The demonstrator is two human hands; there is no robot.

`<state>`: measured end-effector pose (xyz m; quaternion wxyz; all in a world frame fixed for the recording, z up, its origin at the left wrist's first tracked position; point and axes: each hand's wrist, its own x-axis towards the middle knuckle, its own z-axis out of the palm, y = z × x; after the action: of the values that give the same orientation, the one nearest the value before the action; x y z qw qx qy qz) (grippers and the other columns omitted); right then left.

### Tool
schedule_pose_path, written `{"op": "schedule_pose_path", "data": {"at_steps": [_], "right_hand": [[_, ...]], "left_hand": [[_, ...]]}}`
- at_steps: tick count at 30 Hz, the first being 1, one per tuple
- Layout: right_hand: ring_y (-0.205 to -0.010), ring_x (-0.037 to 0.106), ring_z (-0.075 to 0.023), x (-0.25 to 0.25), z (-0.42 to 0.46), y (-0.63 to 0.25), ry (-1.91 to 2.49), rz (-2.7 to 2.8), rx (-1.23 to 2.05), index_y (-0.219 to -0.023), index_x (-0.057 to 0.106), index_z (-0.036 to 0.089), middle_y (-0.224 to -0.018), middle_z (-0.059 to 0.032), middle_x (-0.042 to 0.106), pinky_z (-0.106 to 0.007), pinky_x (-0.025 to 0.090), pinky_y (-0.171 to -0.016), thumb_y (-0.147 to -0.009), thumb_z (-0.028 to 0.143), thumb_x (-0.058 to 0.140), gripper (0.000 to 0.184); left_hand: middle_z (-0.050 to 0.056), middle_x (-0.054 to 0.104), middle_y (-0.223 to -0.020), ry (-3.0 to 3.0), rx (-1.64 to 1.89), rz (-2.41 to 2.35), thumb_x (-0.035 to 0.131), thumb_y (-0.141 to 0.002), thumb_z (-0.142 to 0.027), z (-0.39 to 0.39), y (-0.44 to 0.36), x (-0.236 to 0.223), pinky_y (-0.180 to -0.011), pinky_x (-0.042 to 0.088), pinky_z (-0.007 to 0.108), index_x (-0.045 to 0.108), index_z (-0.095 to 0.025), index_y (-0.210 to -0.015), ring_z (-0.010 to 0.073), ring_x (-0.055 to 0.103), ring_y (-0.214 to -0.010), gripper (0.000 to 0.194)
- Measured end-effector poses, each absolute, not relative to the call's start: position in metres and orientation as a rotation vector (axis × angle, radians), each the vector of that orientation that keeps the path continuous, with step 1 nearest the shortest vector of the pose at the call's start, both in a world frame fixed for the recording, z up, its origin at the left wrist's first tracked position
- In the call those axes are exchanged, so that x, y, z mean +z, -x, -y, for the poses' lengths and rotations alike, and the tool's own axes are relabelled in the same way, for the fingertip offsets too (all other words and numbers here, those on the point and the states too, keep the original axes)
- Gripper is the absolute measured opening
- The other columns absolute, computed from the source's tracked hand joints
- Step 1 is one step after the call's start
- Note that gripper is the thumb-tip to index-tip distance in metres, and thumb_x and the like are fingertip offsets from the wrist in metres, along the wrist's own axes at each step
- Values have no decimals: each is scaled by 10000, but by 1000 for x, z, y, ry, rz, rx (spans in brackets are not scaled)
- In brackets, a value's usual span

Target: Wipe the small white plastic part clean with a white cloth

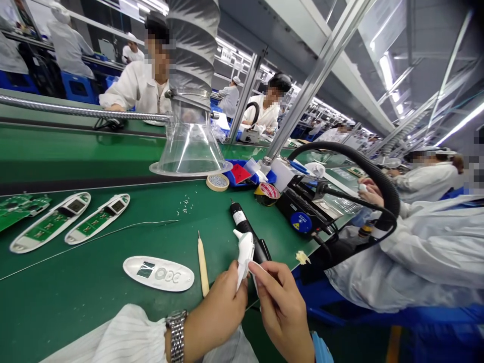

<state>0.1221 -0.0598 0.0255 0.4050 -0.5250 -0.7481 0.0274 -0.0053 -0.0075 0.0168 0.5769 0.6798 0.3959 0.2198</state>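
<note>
My left hand point(223, 305), with a metal watch on the wrist, is closed around a white ear thermometer housing point(245, 246) with a pointed tip facing up and away. Thumb and index finger of my right hand point(283, 302) pinch a thin white plastic piece point(254, 269) at the housing's lower side; whether the two are joined I cannot tell. Just behind the housing lies a black electric screwdriver point(242, 222). To the left, a wooden-handled pick point(202, 262) and a white oval cover point(159, 274) with a small window rest on the green bench point(94, 297).
Two white shells with green circuit boards point(51, 222) lie far left. A round dish of screws point(218, 182), blue bin point(234, 174) and tape roll point(266, 193) stand behind. A clear extraction hood point(191, 146) hangs above. A black device point(302, 209) and a co-worker's sleeve point(427, 252) are right.
</note>
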Motion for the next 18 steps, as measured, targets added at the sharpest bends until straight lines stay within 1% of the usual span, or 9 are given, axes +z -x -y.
{"op": "schedule_pose_path", "data": {"at_steps": [5,7,10,12,15,16,18], "right_hand": [[-842,497,-161,26,60,-124,1323,1900,89,-1205,525,230,-974,-74,455,-271,457,-655,-859,20,413,420],[-808,511,-148,28,61,-123,1331,1873,115,-1190,536,227,-969,-72,459,-251,458,-624,-862,29,415,402],[-690,529,-108,30,61,-119,1320,1794,229,-1131,573,235,-951,-55,472,-206,445,-530,-866,64,432,346],[-657,539,-103,31,60,-117,1334,1671,317,-1068,603,245,-916,-38,501,-195,441,-510,-865,122,474,271],[-632,538,-113,33,58,-113,1432,1446,435,-939,651,248,-796,-8,544,-189,431,-507,-843,237,551,139],[-616,529,-113,33,57,-112,1475,1386,478,-897,662,242,-758,-2,552,-188,424,-505,-833,272,569,117],[-581,508,-113,33,55,-109,1552,1283,565,-837,671,222,-697,4,562,-189,414,-498,-812,331,594,136]], "left_hand": [[51,506,-767,-1584,520,-916,286,-873,-242,8,6,18,-683,370,313,430,-150,-895,185,472,-722,172],[52,511,-770,-1583,528,-921,292,-869,-241,8,6,18,-674,371,308,430,-152,-892,185,479,-723,166],[67,529,-786,-1577,540,-917,293,-863,-235,8,6,17,-671,379,310,436,-144,-900,193,493,-738,174],[85,547,-824,-1576,551,-898,298,-859,-233,8,6,17,-699,391,321,444,-136,-929,204,506,-774,189],[110,567,-916,-1567,573,-877,304,-859,-239,8,6,19,-779,400,342,452,-136,-988,216,522,-861,221],[119,571,-936,-1561,576,-876,302,-860,-236,8,7,19,-796,402,347,453,-133,-1001,219,525,-878,231],[142,576,-959,-1554,571,-881,292,-859,-213,9,7,19,-806,409,356,452,-115,-1025,223,532,-887,251]]}}
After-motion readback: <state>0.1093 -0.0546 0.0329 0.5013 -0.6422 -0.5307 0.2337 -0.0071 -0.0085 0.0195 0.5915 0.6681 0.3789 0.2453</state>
